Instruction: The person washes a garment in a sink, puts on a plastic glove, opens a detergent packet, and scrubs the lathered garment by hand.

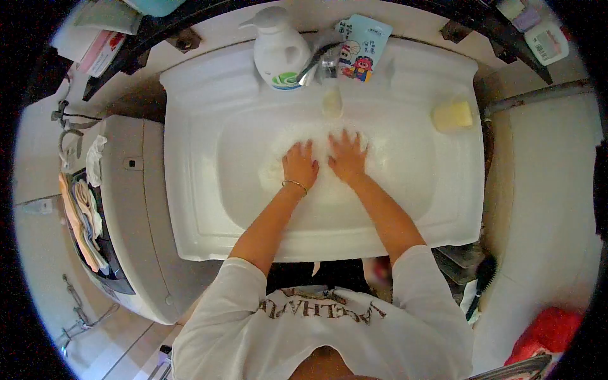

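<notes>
Both arms reach into a white sink [196, 171]. My left hand [300, 164], with a thin bracelet at the wrist, lies palm down with its fingers apart. Close beside it, my right hand [347, 157] is also palm down, fingers spread. Around and under them is a whitish, foamy-looking patch [274, 166]; whether a pale cloth lies within it I cannot tell. Neither hand grips anything visible. Straight ahead of them the metal faucet [329, 66] rises at the sink's back edge.
A white jug-shaped detergent bottle [278, 50] and a light blue printed packet [365, 47] stand behind the basin. A yellow block [453, 116] sits on the right rim. At left, a washing machine [130, 209] carries folded cloths [85, 215]. A dark shelf [221, 16] runs overhead.
</notes>
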Action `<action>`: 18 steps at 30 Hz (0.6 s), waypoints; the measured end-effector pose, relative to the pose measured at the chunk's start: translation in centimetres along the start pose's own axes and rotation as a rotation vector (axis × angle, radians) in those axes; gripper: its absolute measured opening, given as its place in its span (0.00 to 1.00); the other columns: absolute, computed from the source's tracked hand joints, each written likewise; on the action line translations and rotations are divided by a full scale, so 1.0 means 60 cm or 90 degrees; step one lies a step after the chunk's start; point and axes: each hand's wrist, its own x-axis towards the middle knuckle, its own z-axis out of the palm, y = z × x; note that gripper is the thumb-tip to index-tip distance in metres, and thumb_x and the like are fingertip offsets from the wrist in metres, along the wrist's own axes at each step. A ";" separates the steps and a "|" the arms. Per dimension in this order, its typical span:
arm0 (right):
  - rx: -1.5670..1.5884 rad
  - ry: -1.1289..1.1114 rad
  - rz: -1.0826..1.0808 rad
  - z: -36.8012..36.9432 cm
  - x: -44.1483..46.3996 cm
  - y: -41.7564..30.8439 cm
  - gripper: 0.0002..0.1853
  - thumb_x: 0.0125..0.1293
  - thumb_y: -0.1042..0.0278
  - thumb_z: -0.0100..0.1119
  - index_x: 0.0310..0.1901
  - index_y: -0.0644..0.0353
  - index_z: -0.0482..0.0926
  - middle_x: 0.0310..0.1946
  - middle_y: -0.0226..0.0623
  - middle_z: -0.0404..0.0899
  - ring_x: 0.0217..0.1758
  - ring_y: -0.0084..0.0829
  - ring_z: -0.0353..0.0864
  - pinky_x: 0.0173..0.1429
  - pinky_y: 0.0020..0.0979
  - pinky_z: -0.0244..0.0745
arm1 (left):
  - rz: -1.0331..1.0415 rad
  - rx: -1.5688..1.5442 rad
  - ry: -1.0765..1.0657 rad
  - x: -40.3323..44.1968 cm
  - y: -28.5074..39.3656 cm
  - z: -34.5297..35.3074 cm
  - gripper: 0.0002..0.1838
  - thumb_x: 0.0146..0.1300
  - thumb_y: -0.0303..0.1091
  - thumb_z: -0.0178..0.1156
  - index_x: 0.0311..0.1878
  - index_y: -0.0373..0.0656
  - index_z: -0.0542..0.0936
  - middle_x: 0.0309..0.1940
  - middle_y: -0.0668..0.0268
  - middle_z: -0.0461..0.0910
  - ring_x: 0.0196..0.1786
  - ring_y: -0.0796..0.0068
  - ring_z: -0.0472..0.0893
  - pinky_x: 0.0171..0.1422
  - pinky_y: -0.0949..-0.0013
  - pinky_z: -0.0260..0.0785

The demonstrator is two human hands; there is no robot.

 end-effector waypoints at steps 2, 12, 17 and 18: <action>-0.031 -0.015 0.017 0.008 0.001 -0.009 0.28 0.57 0.53 0.53 0.61 0.42 0.64 0.68 0.33 0.50 0.72 0.39 0.41 0.65 0.64 0.35 | 0.052 -0.001 0.152 -0.002 0.006 0.005 0.29 0.59 0.51 0.47 0.64 0.54 0.62 0.66 0.61 0.55 0.68 0.54 0.52 0.66 0.43 0.44; -0.400 -0.467 -0.297 -0.087 0.016 -0.023 0.28 0.57 0.49 0.52 0.60 0.43 0.66 0.64 0.29 0.57 0.67 0.39 0.53 0.67 0.57 0.38 | 0.038 0.203 -0.274 0.042 -0.003 -0.004 0.22 0.59 0.46 0.47 0.57 0.53 0.71 0.59 0.59 0.66 0.60 0.56 0.66 0.60 0.53 0.57; -0.004 0.072 0.123 0.031 0.015 0.006 0.35 0.52 0.61 0.60 0.62 0.53 0.60 0.55 0.44 0.67 0.57 0.41 0.66 0.58 0.42 0.64 | 0.010 0.124 0.436 0.014 -0.006 0.028 0.21 0.61 0.46 0.45 0.54 0.48 0.73 0.47 0.56 0.75 0.50 0.60 0.74 0.57 0.61 0.63; -0.005 0.071 0.123 0.072 0.024 0.003 0.35 0.52 0.61 0.60 0.62 0.53 0.60 0.55 0.44 0.67 0.57 0.41 0.66 0.58 0.42 0.64 | -0.047 -0.061 0.317 0.024 -0.015 0.051 0.21 0.61 0.46 0.46 0.53 0.48 0.73 0.47 0.56 0.76 0.50 0.61 0.74 0.56 0.61 0.63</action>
